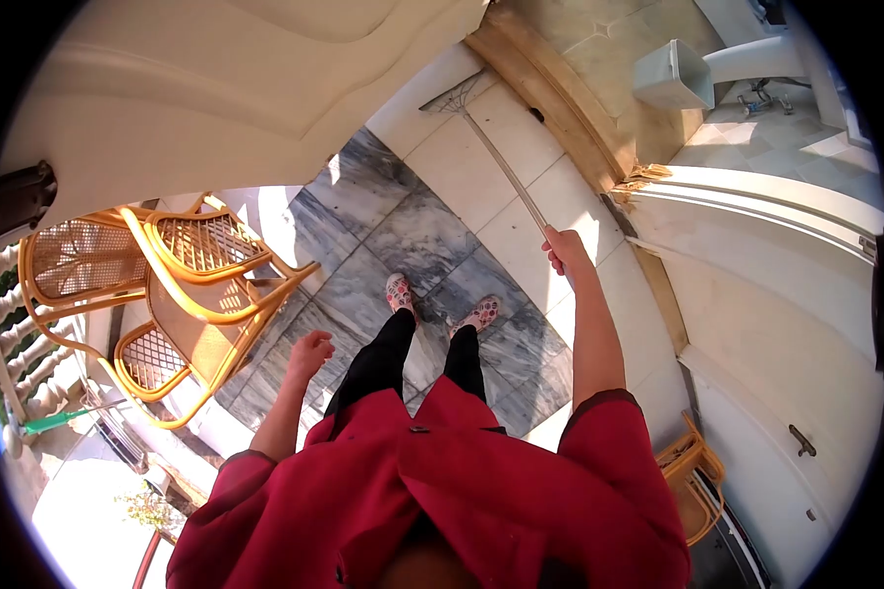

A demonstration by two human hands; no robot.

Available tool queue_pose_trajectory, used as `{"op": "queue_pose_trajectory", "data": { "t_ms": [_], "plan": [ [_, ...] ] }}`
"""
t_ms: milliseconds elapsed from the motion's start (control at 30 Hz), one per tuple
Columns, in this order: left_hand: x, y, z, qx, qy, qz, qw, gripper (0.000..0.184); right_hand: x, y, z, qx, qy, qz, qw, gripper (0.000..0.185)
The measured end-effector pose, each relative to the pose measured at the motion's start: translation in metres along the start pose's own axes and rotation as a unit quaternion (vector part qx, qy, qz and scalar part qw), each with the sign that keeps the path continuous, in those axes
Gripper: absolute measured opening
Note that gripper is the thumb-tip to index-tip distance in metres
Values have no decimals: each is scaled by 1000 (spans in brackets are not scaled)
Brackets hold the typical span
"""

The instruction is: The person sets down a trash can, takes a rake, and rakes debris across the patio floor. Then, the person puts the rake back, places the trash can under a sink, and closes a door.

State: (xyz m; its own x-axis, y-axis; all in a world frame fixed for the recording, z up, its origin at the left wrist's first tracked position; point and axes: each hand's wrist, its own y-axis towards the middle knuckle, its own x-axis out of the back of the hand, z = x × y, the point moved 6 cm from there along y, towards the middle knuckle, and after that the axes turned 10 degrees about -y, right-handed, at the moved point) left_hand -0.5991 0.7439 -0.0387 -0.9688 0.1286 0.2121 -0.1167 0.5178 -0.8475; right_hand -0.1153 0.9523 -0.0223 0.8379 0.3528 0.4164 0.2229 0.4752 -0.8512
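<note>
My right hand [568,253] is closed around the upper end of a long metal pole [506,169]. At its far end is a flat, fan-shaped head [452,95] with thin ribs, like a rake, resting on the white tiles near a doorway sill. Whether the ribs are wire tines cannot be made out. My left hand [311,353] hangs beside my leg with loosely bent fingers and nothing in it. Nearest to it is a cane armchair [211,324] with a woven seat and a curved orange frame.
Grey marble tiles [403,245] lie under my patterned shoes [476,312]. A wooden sill [560,108] borders the room at upper right, where a white bin [673,77] stands. A white door [776,363] is at right, another cane seat [695,481] below it. A balustrade [34,348] runs along the left.
</note>
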Motion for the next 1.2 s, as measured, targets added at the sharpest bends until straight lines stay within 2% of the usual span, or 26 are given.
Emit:
{"op": "queue_pose_trajectory", "data": {
  "t_ms": [133,233,267,400,433,467,600,633,733,867,1000,1067,1167,1200],
  "plan": [
    [-11,2,14,10,-2,27,1000,22,-21,-38,-33,22,-52,36,998,39],
    [-12,5,20,16,26,36,999,22,-22,-14,-21,57,-252,4,966,42],
    [-9,5,15,16,19,28,999,22,-10,-5,-17,72,-337,-43,938,45],
    [-4,1,3,-11,-17,15,1000,22,74,5,-19,63,-410,-83,906,48],
    [-4,2,4,-5,-12,17,1000,22,96,7,-18,60,-455,-105,882,48],
    [-4,3,6,1,-8,19,1000,22,116,3,-15,46,-458,-134,878,48],
    [-12,5,15,35,11,25,999,22,152,-17,35,116,-513,-245,814,42],
    [-16,6,16,39,9,26,999,22,145,-30,49,205,-554,-323,740,36],
    [-21,10,17,36,7,33,999,22,143,-59,41,168,-575,-300,742,34],
    [-29,19,21,15,-11,37,999,22,152,-99,2,150,-627,-201,737,34],
    [-31,22,6,4,-26,21,999,21,202,-76,-27,160,-664,-231,692,33],
    [-29,16,-1,-7,-20,20,1000,21,221,-59,-24,160,-662,-269,681,32],
    [-30,14,-3,2,-19,24,1000,22,229,-31,6,192,-673,-329,635,30],
    [-27,12,-2,3,-20,18,1000,22,229,-34,7,199,-668,-329,637,30]
  ]
}}
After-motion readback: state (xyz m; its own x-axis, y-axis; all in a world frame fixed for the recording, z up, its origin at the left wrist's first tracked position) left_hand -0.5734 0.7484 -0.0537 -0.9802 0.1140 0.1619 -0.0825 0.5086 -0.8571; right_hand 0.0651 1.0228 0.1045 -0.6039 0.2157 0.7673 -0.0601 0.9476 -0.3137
